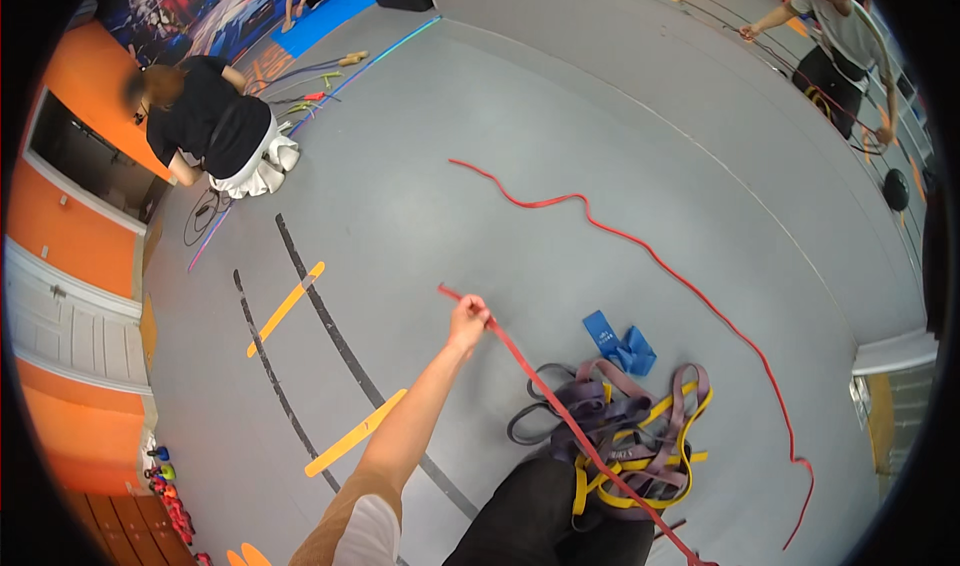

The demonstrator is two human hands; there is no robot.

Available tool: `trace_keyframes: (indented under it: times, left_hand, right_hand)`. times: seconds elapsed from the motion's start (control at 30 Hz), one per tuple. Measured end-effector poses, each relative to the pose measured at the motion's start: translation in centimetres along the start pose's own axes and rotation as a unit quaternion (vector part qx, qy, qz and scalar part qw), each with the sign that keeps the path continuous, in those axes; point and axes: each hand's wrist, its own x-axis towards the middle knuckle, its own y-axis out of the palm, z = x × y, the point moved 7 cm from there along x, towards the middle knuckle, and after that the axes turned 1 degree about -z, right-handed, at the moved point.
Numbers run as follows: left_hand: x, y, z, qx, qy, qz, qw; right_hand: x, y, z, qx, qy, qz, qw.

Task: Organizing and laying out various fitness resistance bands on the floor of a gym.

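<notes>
Held out ahead of me, my left hand (469, 323) pinches a flat red band (553, 399) near its far end. A short tail sticks out past the fingers. The band runs taut down to the lower right edge. My right hand is out of view. Beneath the band, by my black-clad legs, lies a tangled pile of purple-grey resistance bands (600, 416) and a yellow band (686, 446). Beyond the pile is a folded blue band (634, 350), with printing on it. To the right, another long red band (694, 290) stretches across the grey floor in a wavy line.
A person in black and white (217, 127) crouches at the left, near a cable and several skipping ropes (319, 97). Another person bends over a blue mat (330, 18). Kettlebells (169, 491) line the left wall. A mirror shows a standing figure (840, 40).
</notes>
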Motion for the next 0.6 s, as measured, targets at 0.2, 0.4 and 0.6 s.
trace_keyframes:
  times: [0.2,0.4,0.6]
  left_hand:
    - [12.8,-4.2,-4.1,0.074,-0.023,-0.113,0.991]
    - [25.4,-7.5,-13.1,0.109,0.084,-0.212,0.968]
    - [30.7,-8.3,-17.2,-0.035,0.067,-0.173,0.982]
  right_hand:
    - [0.1,-2.4,2.9,0.167,0.164,-0.118,0.965]
    - [4.1,-3.2,13.0,0.276,0.197,-0.300,0.892]
    - [11.0,-8.2,15.0,0.245,-0.001,-0.370,0.896]
